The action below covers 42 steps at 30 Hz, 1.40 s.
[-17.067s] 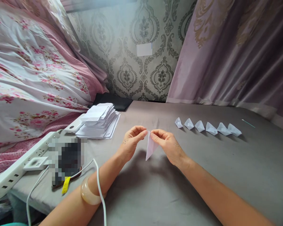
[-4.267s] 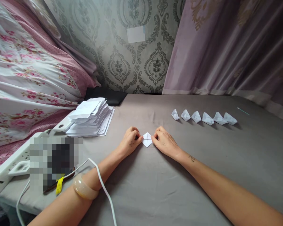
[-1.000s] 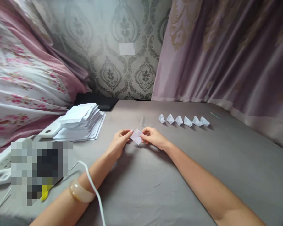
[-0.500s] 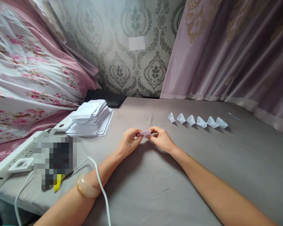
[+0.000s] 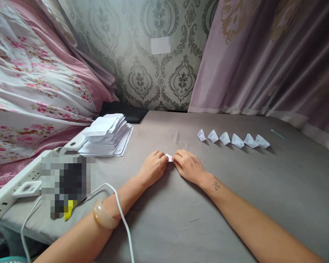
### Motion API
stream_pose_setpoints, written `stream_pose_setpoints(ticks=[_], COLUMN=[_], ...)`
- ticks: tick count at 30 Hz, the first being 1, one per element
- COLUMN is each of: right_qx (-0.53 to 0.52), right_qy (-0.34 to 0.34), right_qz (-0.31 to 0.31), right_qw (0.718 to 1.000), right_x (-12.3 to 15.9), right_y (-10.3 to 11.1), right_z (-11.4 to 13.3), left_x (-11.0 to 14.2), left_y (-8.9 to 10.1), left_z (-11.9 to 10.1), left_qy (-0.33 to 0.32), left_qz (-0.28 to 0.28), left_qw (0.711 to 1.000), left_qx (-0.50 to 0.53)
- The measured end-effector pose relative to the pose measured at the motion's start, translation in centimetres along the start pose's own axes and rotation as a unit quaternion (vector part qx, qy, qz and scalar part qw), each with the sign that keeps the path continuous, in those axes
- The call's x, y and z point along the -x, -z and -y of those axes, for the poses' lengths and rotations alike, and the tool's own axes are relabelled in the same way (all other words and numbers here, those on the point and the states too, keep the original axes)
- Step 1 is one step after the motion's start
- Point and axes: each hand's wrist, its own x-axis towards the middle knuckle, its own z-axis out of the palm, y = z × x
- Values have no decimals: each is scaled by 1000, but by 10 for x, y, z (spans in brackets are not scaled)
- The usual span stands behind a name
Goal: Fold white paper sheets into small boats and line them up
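Note:
Between my two hands is a small folded piece of white paper (image 5: 169, 157), mostly covered by fingers. My left hand (image 5: 154, 166) pinches its left end, and my right hand (image 5: 189, 166) grips the right end. Both hands are closed, knuckles up, just above the grey cloth (image 5: 178, 215). Off to the right of my hands, several folded paper boats (image 5: 237, 140) stand in a row. A thick stack of white paper sheets (image 5: 106, 137) lies beyond my left hand.
A white power strip (image 5: 19, 184) runs along the left edge, with a charger (image 5: 29, 189) beside it. A white cable (image 5: 123, 219) crosses over my left forearm. Pink curtains and a patterned wall close off the back. A thin stick (image 5: 278, 134) lies far right.
My hands have turned knuckles-up and come closer together, so less of the folded paper shows between them. The view has shifted slightly.

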Motion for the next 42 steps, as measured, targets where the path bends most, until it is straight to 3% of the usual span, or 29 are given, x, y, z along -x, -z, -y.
stream_pose_setpoints(ticks=[4, 7, 12, 25, 42], right_qx=[-109, -193, -251, -158, -190], right_qy=[-65, -113, -170, -210, -226], right_qz=[19, 20, 15, -11, 23], right_qw=[992, 974, 953, 965, 955], right_x=[-1, -4, -10, -17, -21], right_y=[-2, -3, -4, -14, -12], right_z=[-4, -8, -10, -5, -10], left_x=[4, 3, 0, 1, 4], left_y=[-4, 2, 10, -4, -1], left_z=[7, 8, 5, 3, 4], left_qy=[124, 196, 265, 264, 245], left_qz=[-30, -22, -4, -51, -6], left_qw=[982, 962, 939, 946, 956], left_qx=[136, 190, 221, 182, 159])
